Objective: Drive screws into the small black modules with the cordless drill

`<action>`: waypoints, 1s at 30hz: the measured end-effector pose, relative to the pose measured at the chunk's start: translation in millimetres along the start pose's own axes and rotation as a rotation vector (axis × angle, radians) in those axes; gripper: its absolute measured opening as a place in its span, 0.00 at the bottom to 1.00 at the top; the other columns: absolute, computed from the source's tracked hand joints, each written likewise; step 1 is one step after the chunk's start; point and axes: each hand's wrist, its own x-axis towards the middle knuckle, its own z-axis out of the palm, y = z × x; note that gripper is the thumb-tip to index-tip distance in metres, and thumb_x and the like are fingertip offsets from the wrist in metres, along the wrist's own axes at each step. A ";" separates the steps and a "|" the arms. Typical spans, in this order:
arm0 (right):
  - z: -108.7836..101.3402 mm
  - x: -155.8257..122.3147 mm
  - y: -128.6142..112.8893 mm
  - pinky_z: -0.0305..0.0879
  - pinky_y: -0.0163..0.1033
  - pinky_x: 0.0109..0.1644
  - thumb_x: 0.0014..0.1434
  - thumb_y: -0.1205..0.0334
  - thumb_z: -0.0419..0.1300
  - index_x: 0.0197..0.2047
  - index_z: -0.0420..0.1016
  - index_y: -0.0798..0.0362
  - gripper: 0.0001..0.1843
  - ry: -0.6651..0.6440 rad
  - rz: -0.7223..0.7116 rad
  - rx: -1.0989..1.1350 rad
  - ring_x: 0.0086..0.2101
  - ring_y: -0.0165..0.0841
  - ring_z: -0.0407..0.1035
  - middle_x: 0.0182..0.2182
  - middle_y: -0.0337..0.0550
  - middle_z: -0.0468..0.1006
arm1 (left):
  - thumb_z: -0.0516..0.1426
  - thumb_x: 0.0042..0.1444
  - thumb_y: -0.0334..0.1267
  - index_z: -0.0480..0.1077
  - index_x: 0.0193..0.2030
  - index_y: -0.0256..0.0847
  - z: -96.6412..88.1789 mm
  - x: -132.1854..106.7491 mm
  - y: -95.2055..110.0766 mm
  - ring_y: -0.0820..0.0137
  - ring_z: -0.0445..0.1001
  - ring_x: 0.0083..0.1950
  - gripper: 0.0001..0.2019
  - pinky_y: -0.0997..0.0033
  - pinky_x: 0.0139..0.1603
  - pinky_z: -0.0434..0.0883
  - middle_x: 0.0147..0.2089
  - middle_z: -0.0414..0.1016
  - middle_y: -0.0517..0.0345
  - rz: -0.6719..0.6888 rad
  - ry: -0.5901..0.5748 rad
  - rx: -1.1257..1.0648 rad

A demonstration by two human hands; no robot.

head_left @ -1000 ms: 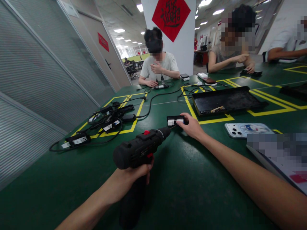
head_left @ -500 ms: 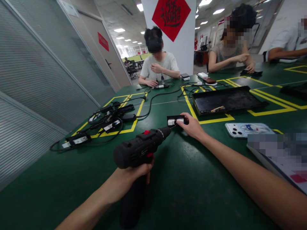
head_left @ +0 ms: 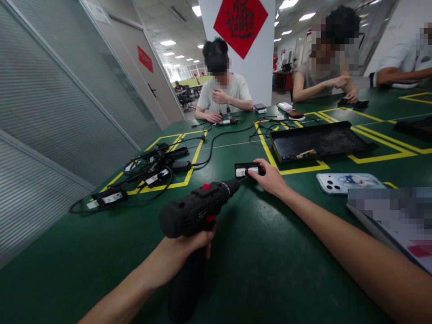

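Observation:
My left hand [head_left: 192,245] is wrapped round the grip of a black cordless drill [head_left: 192,209] with red switches. The drill points away and to the right, its chuck and thin bit close to a small black casing [head_left: 238,166] with white parts on it. Between the thumb and fingers of my right hand [head_left: 270,177] the right end of that casing is held. Whether the bit touches the casing I cannot tell. Part of the casing is hidden behind my fingers.
Left lies a heap of black adapters and cables [head_left: 158,162]. A black tray [head_left: 320,141] with a small brownish piece sits beyond my right hand. A phone [head_left: 349,183] lies right, near a pixelated object [head_left: 391,220]. Across the green table [head_left: 111,256] several people sit, including a person [head_left: 224,90] handling a small device.

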 end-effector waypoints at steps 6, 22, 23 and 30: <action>0.5 0.6 0.9 0.65 0.43 0.42 0.55 0.50 0.57 0.51 0.68 0.50 0.22 0.004 -0.001 0.003 0.38 0.39 0.71 0.38 0.46 0.78 | 0.53 0.55 0.39 0.65 0.41 0.36 -0.4 0.6 2.7 0.69 0.69 0.33 0.10 0.67 0.37 0.67 0.33 0.69 0.56 -0.004 -0.030 0.025; 2.5 0.8 2.1 0.66 0.43 0.42 0.55 0.50 0.57 0.50 0.68 0.49 0.21 0.014 -0.007 -0.002 0.38 0.38 0.72 0.37 0.45 0.77 | 0.54 0.54 0.40 0.66 0.42 0.37 1.1 1.2 -0.3 0.69 0.69 0.31 0.12 0.67 0.35 0.68 0.33 0.70 0.56 0.003 0.005 -0.006; 2.5 0.7 1.7 0.66 0.43 0.42 0.55 0.50 0.57 0.50 0.68 0.49 0.21 0.014 -0.006 -0.004 0.37 0.38 0.72 0.37 0.45 0.77 | 0.54 0.54 0.40 0.66 0.42 0.37 1.0 1.3 -1.1 0.70 0.69 0.31 0.12 0.67 0.35 0.68 0.33 0.69 0.56 -0.004 0.006 -0.008; 1.5 0.0 -0.1 0.66 0.43 0.41 0.55 0.50 0.57 0.50 0.68 0.50 0.21 0.007 -0.003 -0.008 0.37 0.38 0.72 0.37 0.45 0.77 | 0.53 0.55 0.40 0.66 0.42 0.37 -0.4 0.8 -1.5 0.70 0.69 0.32 0.11 0.67 0.36 0.67 0.32 0.69 0.57 0.007 -0.016 0.010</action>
